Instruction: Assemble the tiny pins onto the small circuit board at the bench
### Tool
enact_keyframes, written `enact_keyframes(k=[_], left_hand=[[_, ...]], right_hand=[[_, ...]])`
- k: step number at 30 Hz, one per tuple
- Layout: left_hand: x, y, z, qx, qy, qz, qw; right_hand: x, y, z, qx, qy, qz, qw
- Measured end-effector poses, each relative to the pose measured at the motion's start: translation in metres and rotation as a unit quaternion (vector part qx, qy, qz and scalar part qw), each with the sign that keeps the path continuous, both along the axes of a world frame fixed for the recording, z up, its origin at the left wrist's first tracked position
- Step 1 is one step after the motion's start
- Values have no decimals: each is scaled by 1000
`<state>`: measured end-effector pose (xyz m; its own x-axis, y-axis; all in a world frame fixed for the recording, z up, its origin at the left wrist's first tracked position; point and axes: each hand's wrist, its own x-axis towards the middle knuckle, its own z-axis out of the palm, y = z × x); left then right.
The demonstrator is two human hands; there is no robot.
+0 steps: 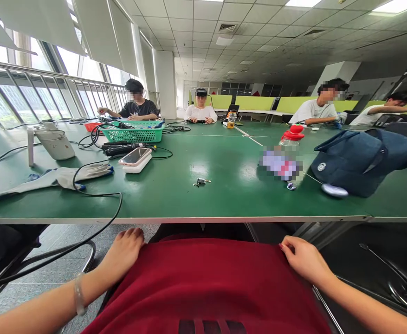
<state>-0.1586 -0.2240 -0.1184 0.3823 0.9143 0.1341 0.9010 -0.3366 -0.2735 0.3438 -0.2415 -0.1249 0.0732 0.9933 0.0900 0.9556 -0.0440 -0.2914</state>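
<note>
My left hand (pixel 125 253) rests below the table edge with its fingers curled at the left side of my red shirt (pixel 217 278). On the other side, my right hand (pixel 306 260) pinches the shirt between thumb and fingers. The cloth is drawn flat between both hands, and some fingertips of the left are hidden. Ahead of me, on the green table (pixel 175 202), lies a small metallic piece (pixel 201 182) too small to name. Neither hand touches the table.
At left are a grey-white jug (pixel 55 141), work gloves (pixel 67 178), a phone (pixel 135 157), a green basket (pixel 133 133) and a black cable (pixel 116 208) hanging over the edge. At right sit a dark blue bag (pixel 352 162) and a red-lidded jar (pixel 293 134). Several people sit around the table.
</note>
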Motion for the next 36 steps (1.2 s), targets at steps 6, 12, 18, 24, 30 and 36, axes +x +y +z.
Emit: enact_keyframes(k=[6, 12, 18, 24, 30, 36], left_hand=[[35, -11, 33, -143, 55, -33, 988], [91, 7, 118, -117, -153, -39, 980], [136, 94, 153, -62, -338, -96, 934], [165, 179, 164, -151, -203, -107, 961], [168, 194, 153, -204, -233, -131, 942], [153, 202, 127, -196, -335, -158, 908]], right_hand=[[-48, 4, 47, -100, -10, 172, 980], [-112, 52, 123, 76, 118, 346, 928], [-161, 150, 129, 105, 81, 240, 962], [-181, 199, 141, -5, 7, 227, 974], [-175, 211, 134, -28, 42, 264, 963], [-160, 216, 116, -20, 145, 256, 956]])
